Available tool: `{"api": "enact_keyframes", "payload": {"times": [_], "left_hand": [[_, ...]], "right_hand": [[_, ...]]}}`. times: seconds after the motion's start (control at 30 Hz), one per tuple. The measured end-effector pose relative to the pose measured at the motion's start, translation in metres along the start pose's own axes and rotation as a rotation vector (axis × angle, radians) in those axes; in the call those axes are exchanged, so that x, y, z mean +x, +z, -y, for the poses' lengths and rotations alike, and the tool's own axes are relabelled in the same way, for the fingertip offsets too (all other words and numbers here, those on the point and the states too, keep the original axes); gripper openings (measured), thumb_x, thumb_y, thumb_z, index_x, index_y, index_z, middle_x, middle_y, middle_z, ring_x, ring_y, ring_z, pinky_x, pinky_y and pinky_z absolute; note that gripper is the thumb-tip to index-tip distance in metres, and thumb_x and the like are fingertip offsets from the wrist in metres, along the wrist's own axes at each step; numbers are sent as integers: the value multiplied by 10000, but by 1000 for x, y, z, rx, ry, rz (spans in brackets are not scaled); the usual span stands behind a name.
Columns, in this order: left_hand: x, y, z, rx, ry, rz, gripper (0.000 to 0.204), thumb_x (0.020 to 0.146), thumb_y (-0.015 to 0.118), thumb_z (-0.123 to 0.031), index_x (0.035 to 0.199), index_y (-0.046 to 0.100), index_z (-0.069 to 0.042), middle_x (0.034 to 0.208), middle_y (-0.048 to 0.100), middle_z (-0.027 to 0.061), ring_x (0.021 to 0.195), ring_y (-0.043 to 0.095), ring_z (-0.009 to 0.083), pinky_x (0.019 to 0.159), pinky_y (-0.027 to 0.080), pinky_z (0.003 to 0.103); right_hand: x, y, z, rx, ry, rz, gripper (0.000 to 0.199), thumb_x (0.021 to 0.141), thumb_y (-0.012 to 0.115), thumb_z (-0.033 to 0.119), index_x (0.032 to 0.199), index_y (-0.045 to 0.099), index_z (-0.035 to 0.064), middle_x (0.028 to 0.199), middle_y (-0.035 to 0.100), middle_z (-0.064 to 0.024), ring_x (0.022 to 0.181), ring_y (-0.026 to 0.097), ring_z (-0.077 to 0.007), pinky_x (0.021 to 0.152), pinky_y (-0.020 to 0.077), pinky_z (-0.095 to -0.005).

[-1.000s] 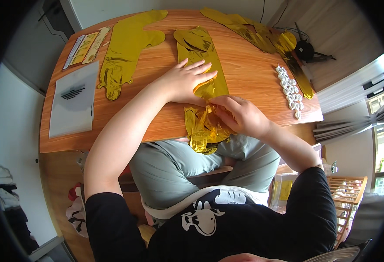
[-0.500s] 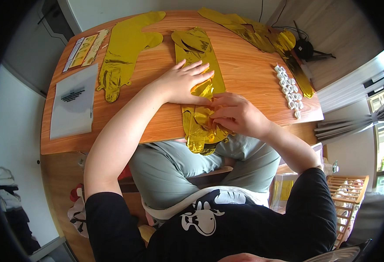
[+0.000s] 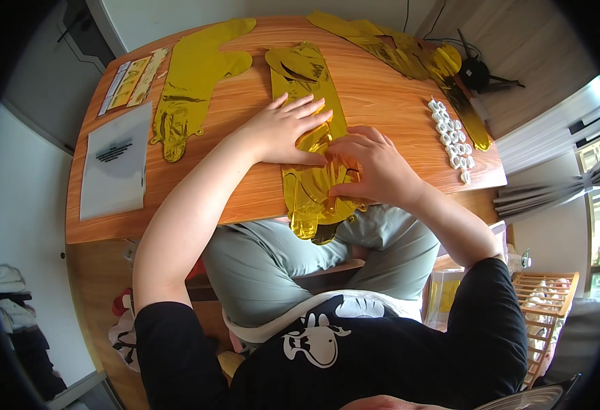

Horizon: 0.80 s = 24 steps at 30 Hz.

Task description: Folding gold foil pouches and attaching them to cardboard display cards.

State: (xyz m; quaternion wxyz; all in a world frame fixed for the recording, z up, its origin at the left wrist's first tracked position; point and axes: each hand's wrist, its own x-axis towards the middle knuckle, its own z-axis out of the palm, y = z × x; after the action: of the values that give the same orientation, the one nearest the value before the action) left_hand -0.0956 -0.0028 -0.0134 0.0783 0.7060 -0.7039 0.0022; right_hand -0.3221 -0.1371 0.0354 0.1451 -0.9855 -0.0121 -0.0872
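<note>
A flat gold foil balloon (image 3: 327,102) lies partly folded in front of me, its near end hanging over the table's front edge above my lap. Pressed flat on its middle is my left hand (image 3: 286,133), fingers spread. To the right of it, my right hand (image 3: 375,167) curves over the crumpled foil. Its thumb and fingertips touch the foil, with a wide gap between them, so the hand is open. Some of the foil beneath both palms is hidden.
More flat gold foil balloons lie at the far left (image 3: 197,75) and far right (image 3: 382,51) of the wooden table (image 3: 388,109). Small white rolls (image 3: 452,140) sit near the right edge. At left are a printed sheet in a clear sleeve (image 3: 115,188) and colourful cards (image 3: 130,82).
The thumb and fingers of my right hand have spread apart from a pinch on the foil. My left hand stays pressed in place.
</note>
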Motion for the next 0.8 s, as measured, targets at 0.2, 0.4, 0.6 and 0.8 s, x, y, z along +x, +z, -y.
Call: {"api": "enact_keyframes", "payload": {"times": [0.2,0.4,0.6,0.8], "left_hand": [[-1,-3,-1,7,-7,18,1047,828,650,-798,1663,298,-274,1729,266,87,1608,201,280,1310,135,534],[0,-7,-4,-19,-15,31,1033,841,664,-766,1660,312,-244,1728,272,85,1611,194,276,1312,135,529],[0,-7,-2,23,-11,41,1085,833,524,-898,1657,315,-223,1733,253,88,1614,184,246,1314,120,531],[0,-1,1,14,-1,29,1097,853,486,-900,1676,257,-212,1753,184,80,1616,171,276,1313,113,528]], "right_hand": [[8,-7,2,-58,50,149,1012,654,930,529,1483,546,93,1515,527,-125,1471,377,-356,1227,302,-496],[10,-3,-3,-94,16,195,1095,677,879,618,1536,472,73,1610,408,-162,1520,297,-378,1251,248,-516],[5,-7,-27,72,-46,76,718,854,793,340,1479,551,84,1578,459,-188,1472,394,-396,1210,332,-504],[-5,-7,-51,9,-258,-43,279,918,645,29,1177,746,40,1273,710,-140,1265,615,-347,1102,475,-459]]}}
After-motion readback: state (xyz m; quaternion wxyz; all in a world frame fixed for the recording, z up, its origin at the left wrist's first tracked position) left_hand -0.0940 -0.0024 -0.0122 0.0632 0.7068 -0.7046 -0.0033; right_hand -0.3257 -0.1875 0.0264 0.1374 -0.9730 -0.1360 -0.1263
